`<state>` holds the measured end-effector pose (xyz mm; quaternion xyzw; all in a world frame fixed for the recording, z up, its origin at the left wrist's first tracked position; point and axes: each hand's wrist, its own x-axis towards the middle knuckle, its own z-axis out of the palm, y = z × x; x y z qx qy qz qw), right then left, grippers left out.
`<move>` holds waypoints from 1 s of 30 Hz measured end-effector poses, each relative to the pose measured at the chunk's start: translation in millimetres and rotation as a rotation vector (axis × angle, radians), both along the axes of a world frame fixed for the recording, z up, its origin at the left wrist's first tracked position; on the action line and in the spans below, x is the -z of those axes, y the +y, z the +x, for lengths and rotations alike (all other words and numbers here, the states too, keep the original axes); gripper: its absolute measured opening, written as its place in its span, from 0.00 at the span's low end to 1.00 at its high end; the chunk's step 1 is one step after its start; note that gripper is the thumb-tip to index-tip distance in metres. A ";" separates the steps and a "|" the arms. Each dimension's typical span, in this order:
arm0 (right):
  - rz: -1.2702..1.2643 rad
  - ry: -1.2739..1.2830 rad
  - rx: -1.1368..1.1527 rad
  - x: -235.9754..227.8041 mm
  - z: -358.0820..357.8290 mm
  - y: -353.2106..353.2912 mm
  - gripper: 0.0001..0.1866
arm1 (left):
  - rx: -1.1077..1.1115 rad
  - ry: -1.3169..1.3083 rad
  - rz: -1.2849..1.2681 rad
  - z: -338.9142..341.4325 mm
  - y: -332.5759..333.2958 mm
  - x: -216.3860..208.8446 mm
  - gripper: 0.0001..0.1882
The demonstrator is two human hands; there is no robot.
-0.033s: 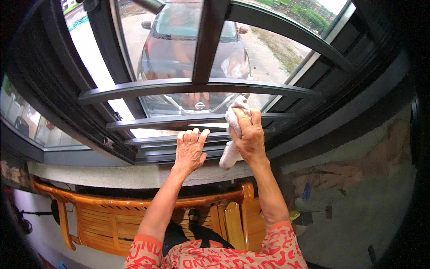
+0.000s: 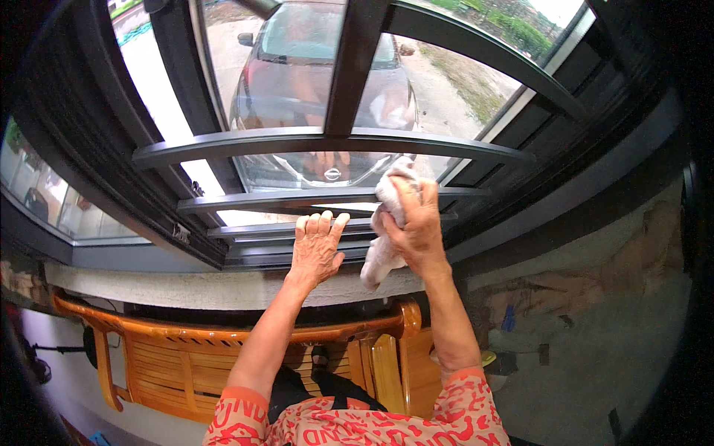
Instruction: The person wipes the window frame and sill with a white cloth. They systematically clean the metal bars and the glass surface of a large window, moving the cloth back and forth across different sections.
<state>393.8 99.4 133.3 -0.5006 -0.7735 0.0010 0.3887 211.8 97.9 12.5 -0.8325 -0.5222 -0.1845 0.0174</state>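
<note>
At window bars (image 2: 253, 143) | white cloth (image 2: 381, 263) in right hand (image 2: 418, 232) | left hand (image 2: 316, 250) apart

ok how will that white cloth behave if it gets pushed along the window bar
The white cloth is probably floppy, since its lower end trails loosely from the right hand. It likely squashes easily, bunched as it is in the fingers. It seems unlikely to roll, having no firm round shape.

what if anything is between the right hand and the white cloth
Nothing visible: the right hand grips the white cloth directly. In this view, hand and cloth cover part of a dark horizontal bar.
</note>
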 end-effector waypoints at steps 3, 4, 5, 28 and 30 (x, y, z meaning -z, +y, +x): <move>-0.131 0.130 -0.048 -4.0 22.8 8.2 0.34 | 0.013 -0.025 -0.020 -3.0 -0.1 4.2 0.46; -0.100 0.085 -0.018 -9.6 27.2 10.0 0.34 | 0.017 -0.053 -0.003 -4.3 -0.4 5.1 0.45; -0.067 -0.009 -0.009 -15.5 31.4 12.5 0.35 | 0.025 -0.078 0.014 -4.9 -1.3 3.6 0.45; 0.221 -0.488 -0.281 -13.5 -0.2 48.1 0.25 | -0.084 -0.623 -0.068 -40.3 -114.8 1.2 0.16; 0.203 -0.483 -0.294 -10.0 7.4 50.6 0.24 | -0.135 -0.673 -0.068 -49.1 -119.6 2.7 0.15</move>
